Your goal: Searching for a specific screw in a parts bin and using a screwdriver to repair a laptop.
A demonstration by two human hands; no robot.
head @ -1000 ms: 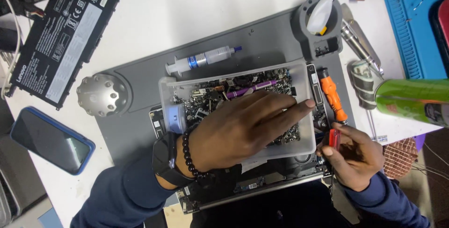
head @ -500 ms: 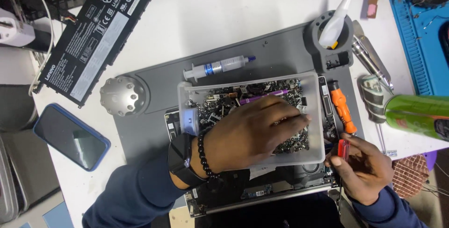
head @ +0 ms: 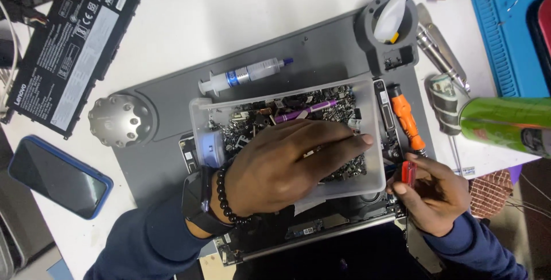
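In the head view our left hand (head: 287, 168) lies palm down inside the clear plastic parts tray (head: 373, 136), fingers spread flat over the heap of small screws and metal bits (head: 252, 122), with a purple pen-like tool (head: 304, 109) lying just beyond the fingertips. Our right hand (head: 433, 191) sits just right of the tray's near corner, closed around a small red-handled screwdriver (head: 408, 172) held upright. The tray rests on the opened laptop (head: 321, 228), which lies on a grey work mat (head: 172, 159) on the white table (head: 229, 22). Compared with the earlier frames, the left hand has stayed planted in the tray, its fingers reaching a little further toward the right wall, which we judge to be sifting for a part; the right hand has kept its grip on the screwdriver, hardly moving. An orange screwdriver (head: 406, 119) lies just right of the tray, a thermal paste syringe (head: 247, 75) just beyond it, a round metal knob (head: 119, 120) to the left, a laptop battery (head: 74, 45) far left, a phone (head: 57, 177) near left, and a green can (head: 505, 125) at right.
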